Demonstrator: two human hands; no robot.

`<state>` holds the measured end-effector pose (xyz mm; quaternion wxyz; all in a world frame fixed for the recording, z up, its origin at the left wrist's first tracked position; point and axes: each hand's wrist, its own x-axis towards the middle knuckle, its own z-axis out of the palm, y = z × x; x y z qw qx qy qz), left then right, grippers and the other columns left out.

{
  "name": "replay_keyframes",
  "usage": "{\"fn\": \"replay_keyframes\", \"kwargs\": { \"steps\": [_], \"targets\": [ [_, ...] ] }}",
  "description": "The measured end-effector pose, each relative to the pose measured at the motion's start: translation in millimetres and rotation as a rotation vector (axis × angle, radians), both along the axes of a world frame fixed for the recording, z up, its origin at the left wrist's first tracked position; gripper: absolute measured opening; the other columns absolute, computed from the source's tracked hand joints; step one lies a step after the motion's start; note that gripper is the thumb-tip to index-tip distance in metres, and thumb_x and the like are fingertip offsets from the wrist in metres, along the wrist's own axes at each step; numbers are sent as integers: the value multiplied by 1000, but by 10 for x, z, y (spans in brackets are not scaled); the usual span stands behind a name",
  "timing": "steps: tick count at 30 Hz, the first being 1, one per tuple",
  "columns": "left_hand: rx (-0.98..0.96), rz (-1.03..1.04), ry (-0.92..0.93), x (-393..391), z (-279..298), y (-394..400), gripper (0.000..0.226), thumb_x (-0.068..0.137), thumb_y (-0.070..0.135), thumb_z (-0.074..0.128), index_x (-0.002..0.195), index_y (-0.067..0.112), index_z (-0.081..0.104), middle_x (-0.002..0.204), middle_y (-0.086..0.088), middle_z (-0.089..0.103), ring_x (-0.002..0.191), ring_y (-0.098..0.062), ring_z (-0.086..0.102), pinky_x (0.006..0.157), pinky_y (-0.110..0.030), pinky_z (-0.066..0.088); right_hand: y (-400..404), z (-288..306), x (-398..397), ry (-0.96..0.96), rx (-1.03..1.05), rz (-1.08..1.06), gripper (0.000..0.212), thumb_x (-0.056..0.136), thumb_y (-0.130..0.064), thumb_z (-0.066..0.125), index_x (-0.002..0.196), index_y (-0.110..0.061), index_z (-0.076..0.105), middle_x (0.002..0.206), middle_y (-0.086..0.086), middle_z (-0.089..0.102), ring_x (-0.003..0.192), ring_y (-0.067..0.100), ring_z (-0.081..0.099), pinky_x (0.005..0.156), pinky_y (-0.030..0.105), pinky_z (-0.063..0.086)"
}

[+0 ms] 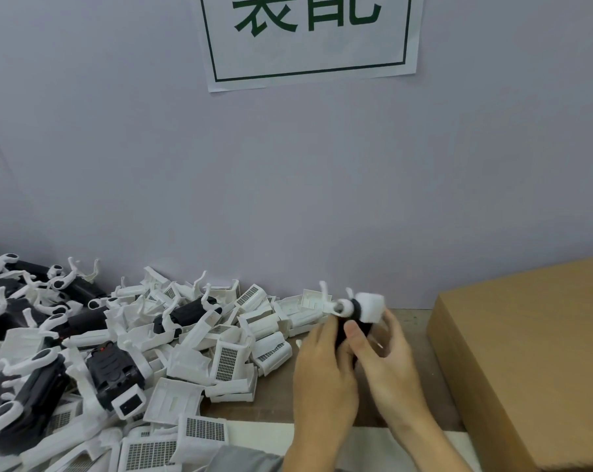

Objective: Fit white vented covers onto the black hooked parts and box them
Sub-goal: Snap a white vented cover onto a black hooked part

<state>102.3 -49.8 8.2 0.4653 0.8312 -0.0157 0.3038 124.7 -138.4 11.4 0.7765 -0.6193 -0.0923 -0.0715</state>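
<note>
Both the left hand (322, 366) and right hand (390, 356) grip one black part (343, 332), seemingly covered; cardboard box (527, 352) contents hidden.

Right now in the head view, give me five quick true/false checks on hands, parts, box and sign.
1. Both hands hold one black part with a white cover on its top end. True: the left hand and right hand grip the black part under the white cover.
2. The pile of loose parts lies right of the hands. False: the pile lies to their left.
3. The cardboard box sits at the right. True: the box is there.
4. The right hand is empty. False: it grips the part.
5. The wall sign has red letters. False: the sign has green letters.
</note>
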Motion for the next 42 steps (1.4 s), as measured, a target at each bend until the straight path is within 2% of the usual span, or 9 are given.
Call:
{"fn": "replay_keyframes", "kwargs": {
  "steps": [4, 8, 12, 15, 17, 21, 28, 34, 42],
  "targets": [
    [-613, 147, 126, 38, 73, 49, 26, 108, 22, 41, 96, 34, 61, 94, 8, 69, 94, -15, 65, 72, -12, 45, -13, -63, 19, 95, 10, -44, 44, 88, -51, 57, 130, -40, 53, 110, -15, 72, 114, 2, 63, 101, 33, 46],
    [-1371, -27, 322, 41, 135, 144, 47, 97, 51, 53, 104, 7, 69, 92, -18, 71, 84, -39, 67, 71, -42, 49, -36, -44, 76, 172, 27, -126, 21, 104, -21, 48, 115, -29, 64, 96, -2, 77, 103, 13, 68, 81, 31, 49],
    [-1313, -113, 335, 25, 172, 149, 56, 79, 45, 75, 113, 2, 69, 95, -21, 71, 90, -39, 69, 80, -50, 53, -16, -53, 94, 209, 15, -163, 23, 104, -16, 47, 110, -27, 67, 89, -5, 77, 94, 11, 68, 77, 31, 48],
    [-1360, -75, 316, 37, 162, 129, 54, 84, 28, 76, 123, -4, 58, 86, -13, 64, 75, -29, 65, 67, -39, 55, -39, -56, 112, 229, 38, -187, 25, 104, -13, 45, 107, -25, 67, 86, -4, 76, 90, 11, 69, 71, 29, 48],
    [-1448, -152, 283, 40, 194, 150, 43, 84, 29, 72, 116, 3, 60, 80, -10, 62, 65, -23, 60, 63, -35, 54, -57, -61, 127, 254, 61, -200, 27, 103, -12, 44, 104, -25, 67, 89, 1, 76, 93, 17, 69, 69, 30, 47],
    [-1621, -219, 234, 41, 187, 217, 25, 93, 28, 63, 99, 4, 71, 83, -12, 70, 61, -24, 62, 82, -47, 54, -68, -90, 162, 310, 68, -192, 26, 103, -12, 44, 102, -23, 67, 93, 6, 74, 90, 22, 69, 67, 32, 47],
    [-1570, -248, 193, 40, 153, 269, 41, 95, 26, 53, 72, 3, 78, 75, -18, 70, 56, -26, 66, 56, -30, 53, -29, -107, 122, 352, -102, 107, 36, 88, 7, 33, 89, -3, 68, 58, 14, 64, 50, 22, 58, 48, 27, 43],
    [-1394, -193, 307, 30, 167, 236, 51, 95, 41, 55, 117, -3, 68, 92, -22, 64, 70, -31, 60, 48, -28, 48, 29, -60, -14, 239, -203, 538, 41, 57, -22, 57, 95, -25, 73, 75, 10, 69, 62, 22, 59, 55, 28, 39],
    [-1271, -153, 225, 77, 83, 211, 55, 83, 40, 68, 122, 1, 64, 93, -19, 68, 87, -37, 60, 65, -38, 52, 95, 16, -124, 227, -220, 417, 16, 98, -26, 59, 88, -27, 72, 70, 2, 67, 57, 16, 57, 49, 23, 39]
  ]
}}
